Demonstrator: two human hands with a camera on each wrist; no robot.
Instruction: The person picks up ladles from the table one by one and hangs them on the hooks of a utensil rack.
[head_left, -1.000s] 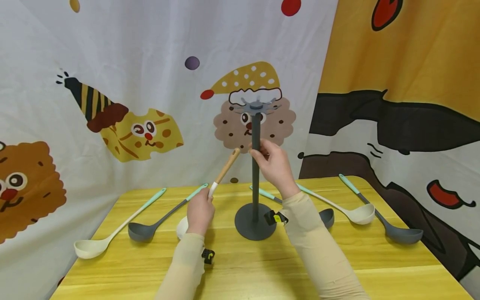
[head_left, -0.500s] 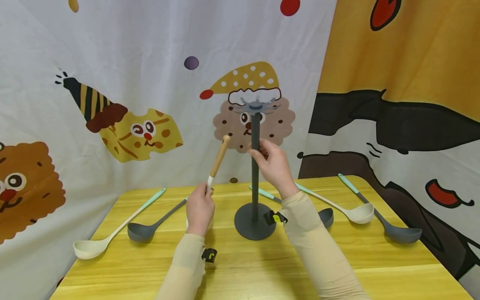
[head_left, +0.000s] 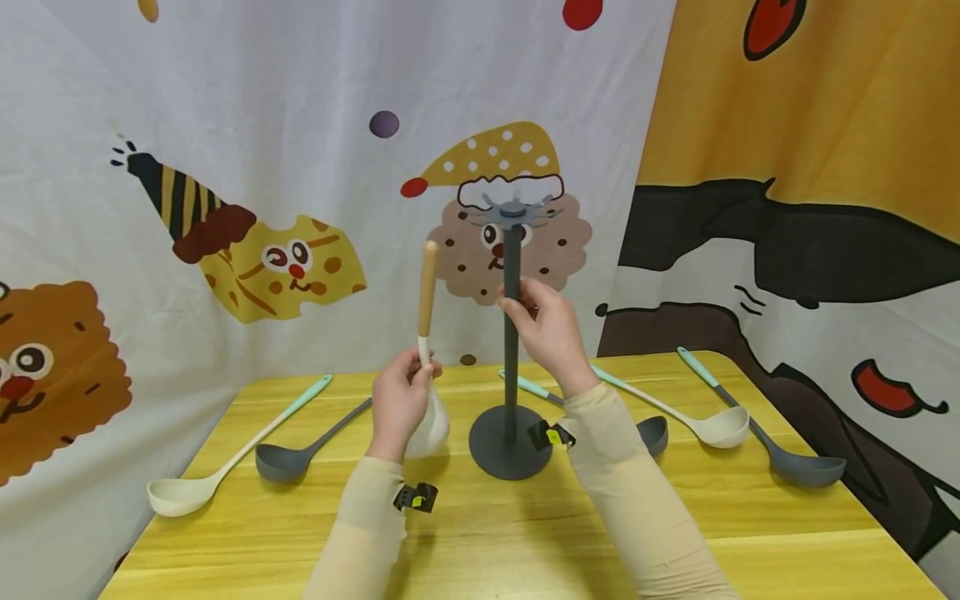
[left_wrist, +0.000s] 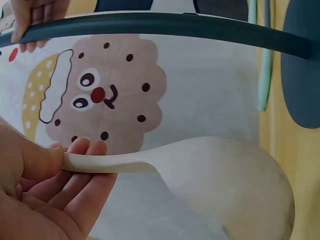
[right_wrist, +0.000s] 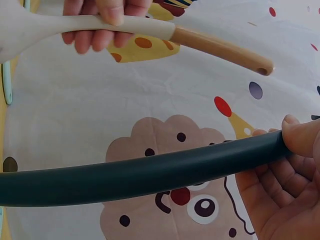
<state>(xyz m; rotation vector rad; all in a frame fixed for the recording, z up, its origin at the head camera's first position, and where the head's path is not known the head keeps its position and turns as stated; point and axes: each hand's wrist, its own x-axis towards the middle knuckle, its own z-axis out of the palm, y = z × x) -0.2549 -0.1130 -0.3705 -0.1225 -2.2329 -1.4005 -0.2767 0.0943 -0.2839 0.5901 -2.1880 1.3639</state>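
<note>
My left hand (head_left: 400, 402) pinches the white shaft of a soup ladle (head_left: 427, 292) between thumb and fingers. The ladle stands upright, its wooden handle end up and its white bowl (left_wrist: 225, 185) hanging down near the table, left of the stand. My right hand (head_left: 553, 333) grips the upper part of the dark grey pole (head_left: 512, 367) of a utensil stand, thumb on one side and fingers on the other, as the right wrist view shows. Grey hooks (head_left: 513, 213) ring the stand's top, all bare. Its round base (head_left: 495, 446) rests on the table.
On the wooden table (head_left: 480, 550), a cream ladle (head_left: 183, 496) and a grey ladle (head_left: 283, 463) lie at left. At right lie another grey ladle (head_left: 652, 435), a cream one (head_left: 723, 427) and a grey one (head_left: 806, 468). A printed curtain (head_left: 300, 100) hangs behind.
My left hand has turned the ladle from leaning right to upright, and its bowl has swung out to the right of the hand. The right hand stays on the pole.
</note>
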